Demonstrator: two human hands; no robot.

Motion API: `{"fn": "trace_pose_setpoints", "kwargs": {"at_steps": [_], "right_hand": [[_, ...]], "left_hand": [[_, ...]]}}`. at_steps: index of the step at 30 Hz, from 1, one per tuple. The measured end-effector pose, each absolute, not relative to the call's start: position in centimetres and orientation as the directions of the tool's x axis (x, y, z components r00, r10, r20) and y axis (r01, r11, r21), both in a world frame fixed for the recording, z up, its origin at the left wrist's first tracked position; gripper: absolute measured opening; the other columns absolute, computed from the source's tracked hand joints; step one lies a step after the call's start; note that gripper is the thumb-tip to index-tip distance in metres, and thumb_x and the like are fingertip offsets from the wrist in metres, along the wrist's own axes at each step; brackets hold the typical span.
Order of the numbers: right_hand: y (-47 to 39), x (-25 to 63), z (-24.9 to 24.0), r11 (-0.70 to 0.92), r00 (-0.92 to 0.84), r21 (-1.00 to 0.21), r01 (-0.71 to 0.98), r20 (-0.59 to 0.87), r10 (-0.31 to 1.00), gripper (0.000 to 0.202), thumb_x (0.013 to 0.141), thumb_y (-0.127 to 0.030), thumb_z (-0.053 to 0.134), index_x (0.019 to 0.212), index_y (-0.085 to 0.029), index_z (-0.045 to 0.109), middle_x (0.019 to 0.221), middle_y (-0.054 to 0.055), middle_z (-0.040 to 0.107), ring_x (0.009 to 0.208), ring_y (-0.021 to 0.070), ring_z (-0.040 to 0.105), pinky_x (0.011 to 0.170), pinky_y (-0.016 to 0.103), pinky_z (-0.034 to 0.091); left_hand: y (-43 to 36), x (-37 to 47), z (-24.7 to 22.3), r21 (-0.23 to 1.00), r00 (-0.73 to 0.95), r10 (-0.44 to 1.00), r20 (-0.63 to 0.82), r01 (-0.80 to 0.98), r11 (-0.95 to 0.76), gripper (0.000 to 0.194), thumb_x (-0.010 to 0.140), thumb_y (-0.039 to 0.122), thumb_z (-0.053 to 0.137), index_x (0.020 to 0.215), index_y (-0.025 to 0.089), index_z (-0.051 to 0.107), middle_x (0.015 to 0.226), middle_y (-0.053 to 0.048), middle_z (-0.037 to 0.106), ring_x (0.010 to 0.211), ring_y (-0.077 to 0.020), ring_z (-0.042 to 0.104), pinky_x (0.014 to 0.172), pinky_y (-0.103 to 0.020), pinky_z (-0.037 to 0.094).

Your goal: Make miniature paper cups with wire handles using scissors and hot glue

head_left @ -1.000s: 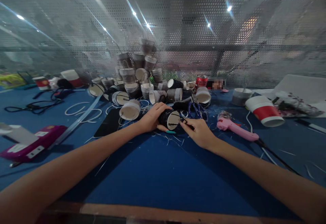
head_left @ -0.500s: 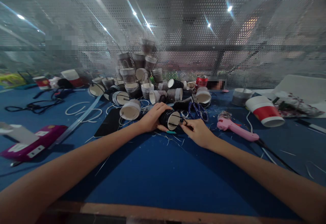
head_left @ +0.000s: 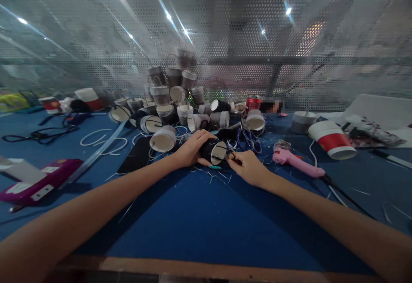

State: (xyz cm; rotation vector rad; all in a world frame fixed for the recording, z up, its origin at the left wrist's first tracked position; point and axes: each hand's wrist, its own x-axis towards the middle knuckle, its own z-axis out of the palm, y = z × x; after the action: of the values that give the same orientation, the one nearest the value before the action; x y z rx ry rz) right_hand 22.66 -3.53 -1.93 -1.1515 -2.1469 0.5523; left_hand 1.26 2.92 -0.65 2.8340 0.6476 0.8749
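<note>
A paper cup wrapped in black cord (head_left: 218, 151) lies on its side, its pale round end turned toward my right hand. My left hand (head_left: 192, 148) is closed around the wrapped side, thumb below and fingers over the top. Close beside the pale end, my right hand (head_left: 247, 167) pinches a thin black cord (head_left: 237, 161); its exact attachment to the cup is too small to tell. Behind the cup are scissors with blue handles (head_left: 247, 140). Short thread scraps (head_left: 212, 176) lie just in front of it.
Several wrapped cups (head_left: 167, 96) are piled at the back against a perforated metal screen (head_left: 238, 25). To the right lie a pink glue gun (head_left: 299, 163) and red-and-white cups (head_left: 334, 139). A purple power strip (head_left: 41, 184) sits left, and a red can (head_left: 253, 103) stands behind.
The view has shifted slightly, moving everything a little left. My left hand keeps its hold on the cup, and my right hand still pinches the cord, almost unmoved.
</note>
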Motion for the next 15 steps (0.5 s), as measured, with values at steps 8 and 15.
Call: {"fn": "trace_pose_setpoints", "kwargs": {"at_steps": [8,15], "right_hand": [[-4.02,22.42,-1.62,0.533,-0.415,-0.564,0.631,0.335,0.846,0.028,0.083,-0.028,0.042,0.058,-0.02,0.033,0.05,-0.004,0.038,0.045,0.0081,0.033,0.045,0.024,0.024],[-4.41,23.18,-1.59,0.52,-0.359,-0.652,0.551,0.376,0.854,0.03,0.083,-0.046,0.043,0.069,-0.02,0.04,0.051,-0.005,0.04,0.047,0.009,0.035,0.046,0.024,0.027]], "left_hand": [[2.94,1.2,-0.66,0.237,0.738,0.425,0.524,0.353,-0.905,0.074,0.059,0.055,0.069,0.115,0.015,0.043,0.107,-0.013,0.049,0.099,-0.0265,0.049,0.088,-0.041,0.041],[2.88,1.0,-0.87,0.275,0.714,0.431,0.552,0.331,-0.902,0.072,0.061,0.053,0.069,0.116,0.016,0.043,0.106,-0.013,0.052,0.098,-0.026,0.052,0.085,-0.042,0.043]]}}
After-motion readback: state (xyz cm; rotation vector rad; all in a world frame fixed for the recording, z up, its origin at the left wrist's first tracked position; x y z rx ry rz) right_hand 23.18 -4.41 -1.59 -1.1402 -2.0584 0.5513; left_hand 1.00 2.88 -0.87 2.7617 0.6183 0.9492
